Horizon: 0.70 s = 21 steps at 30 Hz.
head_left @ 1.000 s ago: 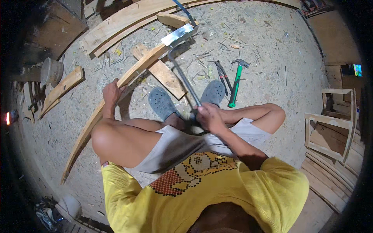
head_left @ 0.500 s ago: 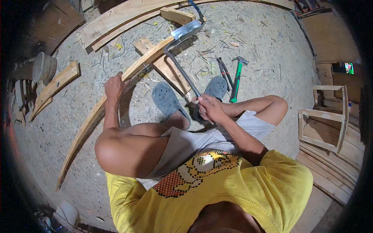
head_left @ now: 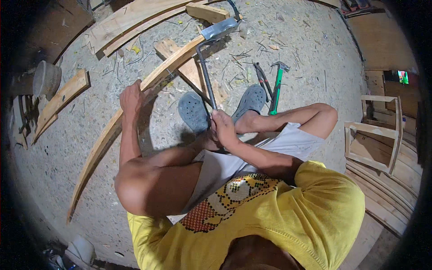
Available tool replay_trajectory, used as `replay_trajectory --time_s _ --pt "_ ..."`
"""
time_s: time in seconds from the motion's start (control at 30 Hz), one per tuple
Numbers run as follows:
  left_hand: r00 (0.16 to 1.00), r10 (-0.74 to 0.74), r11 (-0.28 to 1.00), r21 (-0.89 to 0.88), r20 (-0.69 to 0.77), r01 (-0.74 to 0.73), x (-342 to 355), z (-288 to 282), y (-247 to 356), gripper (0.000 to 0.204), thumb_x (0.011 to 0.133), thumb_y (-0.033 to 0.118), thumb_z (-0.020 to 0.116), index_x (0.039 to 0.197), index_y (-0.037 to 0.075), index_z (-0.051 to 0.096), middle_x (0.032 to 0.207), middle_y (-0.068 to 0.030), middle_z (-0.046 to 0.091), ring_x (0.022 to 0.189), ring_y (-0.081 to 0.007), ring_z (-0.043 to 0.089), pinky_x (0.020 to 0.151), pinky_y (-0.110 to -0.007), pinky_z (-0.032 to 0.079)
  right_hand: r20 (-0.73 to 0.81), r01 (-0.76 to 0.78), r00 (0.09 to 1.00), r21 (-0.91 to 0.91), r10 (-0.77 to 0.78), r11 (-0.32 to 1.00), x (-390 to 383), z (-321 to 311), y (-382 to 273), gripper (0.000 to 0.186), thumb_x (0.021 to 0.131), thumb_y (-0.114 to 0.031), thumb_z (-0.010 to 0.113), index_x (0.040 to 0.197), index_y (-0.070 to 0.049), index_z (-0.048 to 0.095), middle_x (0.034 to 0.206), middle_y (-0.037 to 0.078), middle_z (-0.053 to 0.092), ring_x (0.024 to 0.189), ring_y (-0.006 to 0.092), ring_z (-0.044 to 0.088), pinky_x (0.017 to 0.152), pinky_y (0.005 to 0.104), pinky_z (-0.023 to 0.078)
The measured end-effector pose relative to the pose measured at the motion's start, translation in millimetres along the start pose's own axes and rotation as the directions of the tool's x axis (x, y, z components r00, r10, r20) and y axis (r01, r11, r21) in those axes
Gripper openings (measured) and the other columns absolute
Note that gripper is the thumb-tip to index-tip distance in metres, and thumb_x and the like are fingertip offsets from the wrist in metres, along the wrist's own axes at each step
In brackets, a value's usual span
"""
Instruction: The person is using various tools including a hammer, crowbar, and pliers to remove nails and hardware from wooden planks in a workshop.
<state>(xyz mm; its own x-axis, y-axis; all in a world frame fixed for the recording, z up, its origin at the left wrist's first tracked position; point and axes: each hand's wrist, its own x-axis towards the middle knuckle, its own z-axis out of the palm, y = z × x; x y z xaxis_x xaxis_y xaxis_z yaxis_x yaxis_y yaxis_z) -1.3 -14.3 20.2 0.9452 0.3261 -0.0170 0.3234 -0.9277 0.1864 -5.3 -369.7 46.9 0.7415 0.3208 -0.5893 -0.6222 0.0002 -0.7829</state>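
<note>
L hand clasped round strip, R hand clenched on bar; firm L grip prob. best vs. twisting

You show 1 left hand and 1 right hand, 2 bare hands in all, plus 2 perforated clogs. You have 1 curved wooden strip, 1 bent-rod metal tool, 1 claw hammer and 1 pair of pincers; the scattered nails are too many to count.

I lose sight of the bar inside the right hand, and of a plank at the eleven o'clock edge.
</note>
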Motion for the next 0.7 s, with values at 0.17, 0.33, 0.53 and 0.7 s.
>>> replay_trajectory --time_s 0.17,0.33,0.53,0.7 --pt "0.995 -0.096 0.995 0.0 0.0 0.096 -10.6 2.4 -4.6 0.052 0.078 0.049 0.083 0.107 0.007 0.069 0.081 -0.02 0.071 0.081 -0.0406 0.07 0.068 -0.05 0.052 -0.044 -0.014 0.999 -0.094 0.01 0.995 -8.1 33.4 8.8 0.042 0.109 -0.039 0.051 0.085 -0.004 0.05 0.071 0.004 0.051 0.066 0.0205 0.046 0.062 0.0382 0.041" --pt "0.998 -0.054 0.998 0.017 -0.041 0.055 -0.1 -2.2 1.3 0.051 0.079 0.048 0.082 0.108 0.007 0.071 0.08 -0.0191 0.071 0.079 -0.0406 0.069 0.067 -0.05 0.052 -0.148 0.228 0.933 -0.461 -0.328 0.857 17.7 68.2 69.2 0.034 0.109 -0.035 0.05 0.086 -0.011 0.051 0.065 0.001 0.05 0.059 0.017 0.053 0.054 0.0367 0.042" --pt "0.998 -0.053 0.999 -0.013 -0.029 0.053 -3.6 -6.6 13.8 0.046 0.081 0.043 0.082 0.108 0.007 0.071 0.082 -0.0213 0.07 0.081 -0.0427 0.068 0.067 -0.051 0.051 -0.183 0.031 0.975 -0.464 -0.129 0.885 32.8 176.8 31.3 0.029 0.109 -0.029 0.045 0.1 -0.003 0.052 0.073 0.017 0.061 0.071 0.0345 0.064 0.066 0.0476 0.052" --pt "0.998 0.014 1.0 -0.012 -0.056 -0.015 1.5 -2.0 16.9 0.041 0.083 0.042 0.08 0.099 0.005 0.069 0.078 -0.0234 0.069 0.078 -0.0441 0.068 0.067 -0.053 0.051 -0.01 -0.005 1.0 0.195 0.007 0.981 20.1 183.8 5.8 0.032 0.111 -0.032 0.044 0.1 -0.004 0.051 0.081 0.014 0.061 0.07 0.0231 0.063 0.059 0.0402 0.052"
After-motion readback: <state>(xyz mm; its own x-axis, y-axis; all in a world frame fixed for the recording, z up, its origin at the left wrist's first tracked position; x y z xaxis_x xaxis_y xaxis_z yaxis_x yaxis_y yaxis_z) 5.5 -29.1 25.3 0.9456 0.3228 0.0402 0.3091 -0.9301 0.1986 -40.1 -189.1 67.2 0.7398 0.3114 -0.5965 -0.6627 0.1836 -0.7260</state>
